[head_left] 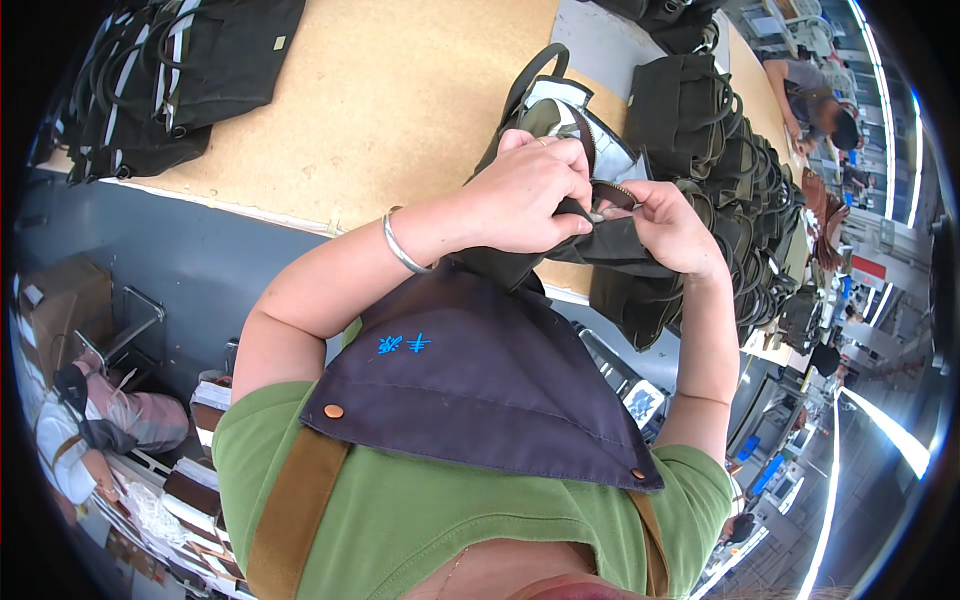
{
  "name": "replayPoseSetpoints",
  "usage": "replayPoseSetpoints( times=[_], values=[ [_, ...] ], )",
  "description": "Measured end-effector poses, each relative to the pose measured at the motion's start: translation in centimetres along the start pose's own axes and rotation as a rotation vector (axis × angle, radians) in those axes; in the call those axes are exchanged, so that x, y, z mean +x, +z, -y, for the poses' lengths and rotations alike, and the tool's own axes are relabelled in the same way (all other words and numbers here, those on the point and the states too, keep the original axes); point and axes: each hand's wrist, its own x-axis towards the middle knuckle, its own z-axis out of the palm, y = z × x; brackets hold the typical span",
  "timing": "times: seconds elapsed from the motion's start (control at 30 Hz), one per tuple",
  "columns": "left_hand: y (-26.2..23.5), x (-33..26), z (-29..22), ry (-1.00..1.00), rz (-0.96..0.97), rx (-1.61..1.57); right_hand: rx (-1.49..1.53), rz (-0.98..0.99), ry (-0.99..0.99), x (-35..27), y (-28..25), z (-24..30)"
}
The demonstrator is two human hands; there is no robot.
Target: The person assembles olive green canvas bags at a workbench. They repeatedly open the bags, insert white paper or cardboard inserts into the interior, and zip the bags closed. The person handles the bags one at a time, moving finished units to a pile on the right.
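A dark handbag [505, 265] with a loop handle and a pale lining is held at the edge of the worktable, in front of my apron. My left hand [535, 195] is closed on the bag's open top edge, fingers bent over the fabric. Beside it, my right hand [672, 228] pinches the end of the brown zipper [613, 194] with metal teeth between thumb and fingers. Both hands are close together at the bag's mouth. My left fingers hide part of the zipper and the fabric beneath them.
The tan worktable [400, 90] stretches ahead. A pile of dark handbags [215, 65] lies at its left end, and more dark handbags [680, 105] crowd the right side. A co-worker [815, 105] leans over the table far right. Another person [80, 440] sits at lower left near a cardboard box [70, 300].
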Motion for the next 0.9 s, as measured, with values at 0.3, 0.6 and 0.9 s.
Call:
replayPoseSetpoints(
  times=[0.3, 0.6, 0.9],
  values=[
    [-0.2, 0.0, 0.1, 0.030, 0.050, -0.067, -0.175, 0.004, 0.188, 0.1, 0.0, 2.0],
    [-0.4, 0.1, 0.1, 0.006, 0.088, -0.102, -0.058, 0.038, 0.079, 0.1, 0.3, 0.3],
    [-0.8, 0.2, -0.2, -0.041, 0.110, -0.038, -0.069, 0.076, 0.002, 0.0, -0.1, -0.1]
  ],
)
